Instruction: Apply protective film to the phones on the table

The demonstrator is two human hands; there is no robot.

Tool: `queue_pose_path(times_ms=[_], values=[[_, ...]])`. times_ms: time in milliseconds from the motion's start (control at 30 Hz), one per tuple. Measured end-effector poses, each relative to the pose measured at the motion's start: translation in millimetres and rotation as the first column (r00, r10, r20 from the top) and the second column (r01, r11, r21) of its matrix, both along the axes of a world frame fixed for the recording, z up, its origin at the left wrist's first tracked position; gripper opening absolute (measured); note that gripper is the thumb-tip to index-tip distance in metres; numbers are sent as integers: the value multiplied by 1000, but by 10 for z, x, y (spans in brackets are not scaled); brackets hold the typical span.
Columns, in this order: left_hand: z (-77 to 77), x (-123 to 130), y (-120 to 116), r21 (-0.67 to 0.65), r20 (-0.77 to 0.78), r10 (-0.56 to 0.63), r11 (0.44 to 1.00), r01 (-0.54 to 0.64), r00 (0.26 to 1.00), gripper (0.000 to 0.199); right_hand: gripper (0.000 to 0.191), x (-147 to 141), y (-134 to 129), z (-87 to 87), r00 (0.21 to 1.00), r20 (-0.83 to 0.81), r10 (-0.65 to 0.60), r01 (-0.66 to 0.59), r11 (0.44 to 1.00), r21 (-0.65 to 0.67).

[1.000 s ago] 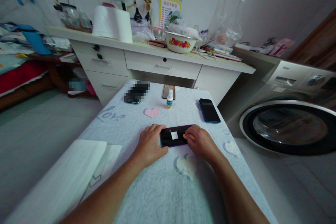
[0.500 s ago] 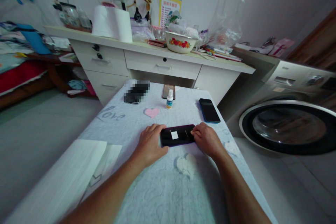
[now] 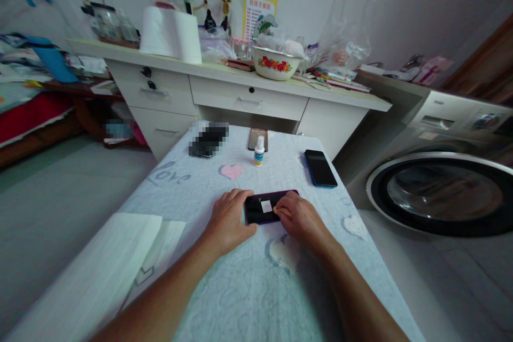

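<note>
A dark phone with a purple edge lies face up on the cloth-covered table. My left hand holds its left end, with the thumb at the near corner and the fingers at the far one. Over the phone's right half, my right hand has its fingers bunched together, with the tips at the screen. Whatever they may pinch is too small to make out. A small white square shows on the screen just left of those fingertips; I cannot tell whether it is a patch or a reflection.
Beyond the phone stands a small white bottle, with a brownish phone-shaped item behind it. Another phone lies at the right. A pixelated dark object is at the far left. A desk and a washing machine border the table.
My right hand has slid left across the phone, from its right end to beside the white square. My left hand and the phone have stayed in place.
</note>
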State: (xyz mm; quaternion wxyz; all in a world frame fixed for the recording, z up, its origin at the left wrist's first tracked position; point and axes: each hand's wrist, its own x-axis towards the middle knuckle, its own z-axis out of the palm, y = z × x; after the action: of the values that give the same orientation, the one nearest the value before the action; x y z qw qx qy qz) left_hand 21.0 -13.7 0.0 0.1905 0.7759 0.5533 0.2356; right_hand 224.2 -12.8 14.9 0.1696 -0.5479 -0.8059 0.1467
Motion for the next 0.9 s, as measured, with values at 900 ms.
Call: queue_pose_path(times_ms=[900], values=[[36, 4, -5, -15, 14, -5, 1000, 6, 1000, 53, 12, 440, 20, 182, 998, 49, -49, 54, 993, -109]])
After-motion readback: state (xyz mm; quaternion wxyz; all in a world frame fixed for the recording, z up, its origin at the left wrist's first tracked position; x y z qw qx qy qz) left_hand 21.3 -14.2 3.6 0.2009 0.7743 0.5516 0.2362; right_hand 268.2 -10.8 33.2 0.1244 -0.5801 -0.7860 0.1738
